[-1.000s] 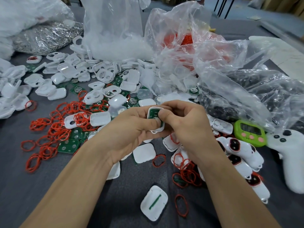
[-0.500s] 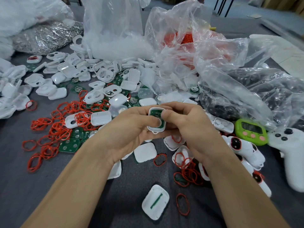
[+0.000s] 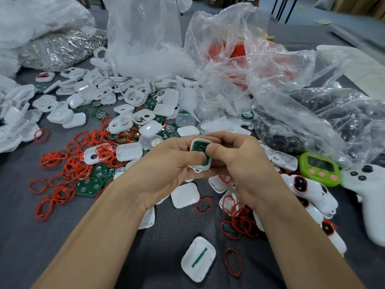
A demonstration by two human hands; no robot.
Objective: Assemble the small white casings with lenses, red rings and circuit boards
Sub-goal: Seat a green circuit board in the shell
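Note:
Both hands hold one small white casing over the middle of the table. A green circuit board sits inside it, facing up. My left hand grips the casing from the left, thumb on the board's lower edge. My right hand grips it from the right, thumb pressed on the board. Loose red rings and green boards lie to the left. White casings are scattered behind. Finished units with red-rimmed windows lie at the right.
Clear plastic bags of parts stand at the back. A green timer and a white controller lie at the right. A white casing half with a green strip and a single red ring lie near me on the grey cloth.
The hands and casing have stayed nearly in place. My right thumb has shifted slightly on the board, and the casing has turned a little.

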